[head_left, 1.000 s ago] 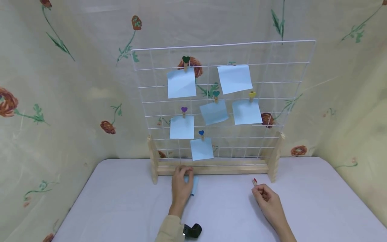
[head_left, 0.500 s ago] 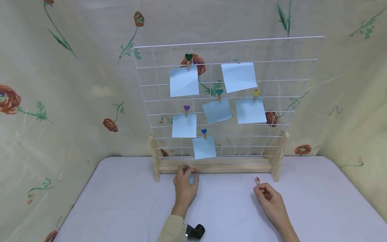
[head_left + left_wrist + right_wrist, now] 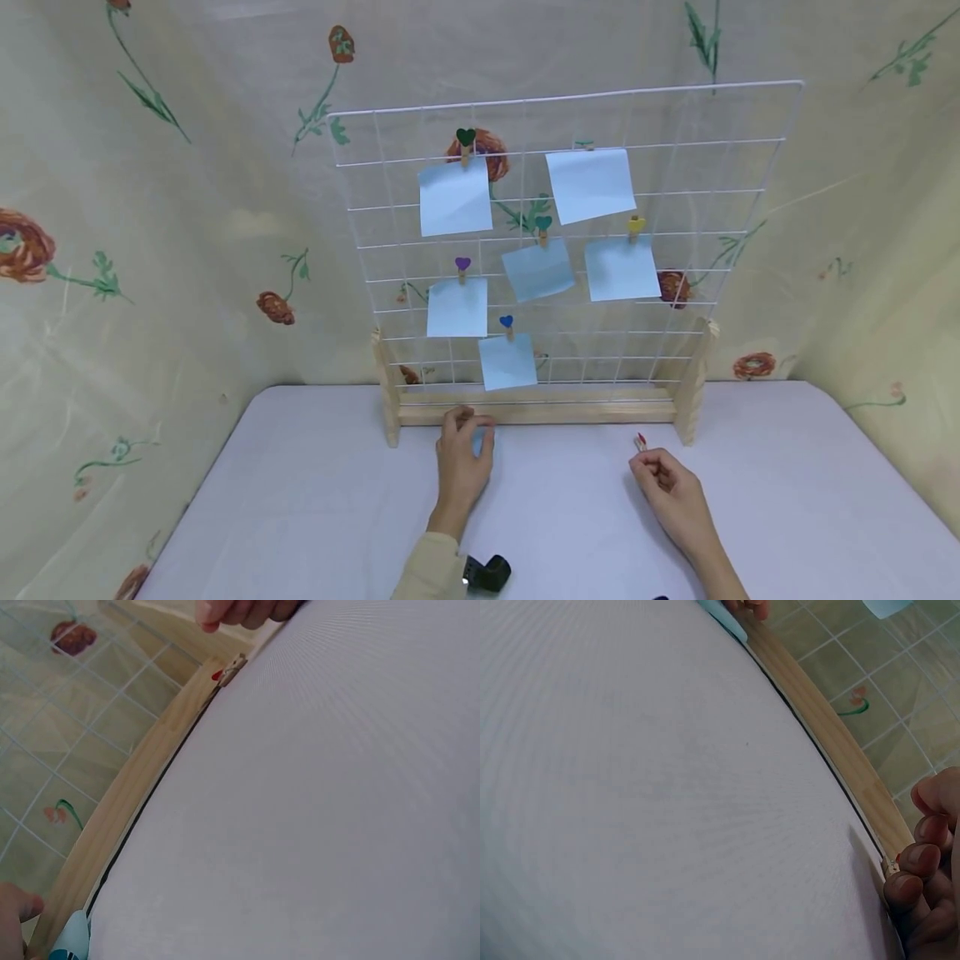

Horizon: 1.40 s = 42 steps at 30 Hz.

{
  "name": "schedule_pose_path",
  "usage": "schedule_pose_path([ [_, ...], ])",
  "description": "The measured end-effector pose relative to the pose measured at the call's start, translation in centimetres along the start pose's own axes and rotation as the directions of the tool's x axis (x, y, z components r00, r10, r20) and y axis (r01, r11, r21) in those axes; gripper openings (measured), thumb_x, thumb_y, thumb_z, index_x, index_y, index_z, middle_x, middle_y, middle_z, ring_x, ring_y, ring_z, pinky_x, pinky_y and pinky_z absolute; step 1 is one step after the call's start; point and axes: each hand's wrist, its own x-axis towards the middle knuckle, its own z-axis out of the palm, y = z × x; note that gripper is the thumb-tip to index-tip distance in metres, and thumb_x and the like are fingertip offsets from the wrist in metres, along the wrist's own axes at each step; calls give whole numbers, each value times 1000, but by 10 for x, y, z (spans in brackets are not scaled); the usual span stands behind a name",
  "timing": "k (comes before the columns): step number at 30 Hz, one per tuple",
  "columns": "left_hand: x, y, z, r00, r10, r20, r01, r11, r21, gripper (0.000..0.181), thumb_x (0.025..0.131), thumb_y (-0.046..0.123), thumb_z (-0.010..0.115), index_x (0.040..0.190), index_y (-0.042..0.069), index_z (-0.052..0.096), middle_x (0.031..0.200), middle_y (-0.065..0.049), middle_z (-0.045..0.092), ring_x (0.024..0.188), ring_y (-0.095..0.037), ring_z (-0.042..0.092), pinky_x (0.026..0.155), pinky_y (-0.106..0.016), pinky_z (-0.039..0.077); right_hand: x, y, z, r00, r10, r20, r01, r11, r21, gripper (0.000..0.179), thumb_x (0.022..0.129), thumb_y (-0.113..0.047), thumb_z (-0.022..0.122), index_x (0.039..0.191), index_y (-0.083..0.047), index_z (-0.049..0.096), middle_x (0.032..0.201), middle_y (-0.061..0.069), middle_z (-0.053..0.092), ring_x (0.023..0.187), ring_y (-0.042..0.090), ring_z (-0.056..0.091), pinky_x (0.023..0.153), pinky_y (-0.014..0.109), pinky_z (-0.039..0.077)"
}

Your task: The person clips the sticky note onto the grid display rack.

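Note:
My left hand is at the left part of the rack's wooden base bar, fingers bent around a light blue paper sheet. The sheet looks curled in the right wrist view, where its edge shows beside the fingertips; much of it is hidden by the hand. Over the table at the right, my right hand has loosely curled fingers, nothing visible between them. Just beyond its fingertips a small wooden clothespin with a red tip leans by the bar; the left wrist view shows this clothespin apart from the hand.
A white wire grid stands upright in the wooden base. Several blue sheets, such as the lowest one, hang on it from heart-topped clothespins. A black wrist camera sits beside the left sleeve. Flowered cloth surrounds the white table.
The blue sheet below the left hand shows less than before, and the left hand has shifted slightly right along the bar. The right hand and red clothespin stay put while the view shifts.

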Motion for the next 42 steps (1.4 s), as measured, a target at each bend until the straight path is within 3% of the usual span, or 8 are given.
schedule_pose_path([
  [6,-1,1,-3,1000,-18,-13,18,1000,-7,11,85,11,66,94,15,70,119,-6,56,109,-22,56,90,-52,39,0,0,0,1000,7,8,-7,1000,-3,12,94,-20,59,93,-8,63,78,-3,56,64,-1,51,59,15,44],
  [11,-2,2,-5,997,-70,20,70,997,15,20,81,6,64,97,17,68,114,-4,57,109,-24,53,91,-49,38,0,0,1,1000,8,7,-8,1000,1,13,94,-19,59,93,-7,63,79,-1,57,64,-1,52,59,16,44],
  [17,-5,3,-7,996,-79,48,76,995,68,25,77,9,69,100,17,68,114,-6,56,105,-25,52,92,-48,38,0,-1,1,1000,4,5,-4,1000,19,12,93,-19,59,92,-8,63,78,-3,56,62,0,51,57,17,44],
  [25,-9,5,-6,993,-93,74,82,988,133,38,76,28,76,112,19,64,120,-7,51,109,-26,47,93,-47,38,-1,-1,1,1000,-6,5,6,1000,12,11,94,-18,59,93,-8,63,78,-3,56,63,-1,51,58,16,44],
  [29,-9,6,-5,992,-90,84,76,985,157,45,76,35,76,116,20,62,117,-8,55,108,-27,51,94,-49,38,-1,0,1,1000,-4,5,4,1000,6,13,94,-19,59,93,-8,63,79,-2,57,64,-1,52,59,16,44],
  [37,-9,7,-6,991,-80,107,67,990,120,28,81,37,72,104,21,66,112,-3,65,108,-25,58,99,-50,34,-1,0,1,1000,-5,0,5,1000,18,12,94,-19,59,93,-8,63,78,-3,56,63,-1,52,58,16,44],
  [42,-8,8,-8,997,-41,68,39,999,29,17,87,26,65,103,19,68,111,1,68,111,-21,60,97,-49,36,-1,0,1,1000,-11,-2,12,1000,14,10,93,-18,60,92,-9,63,77,-3,56,62,-1,51,57,16,44],
])
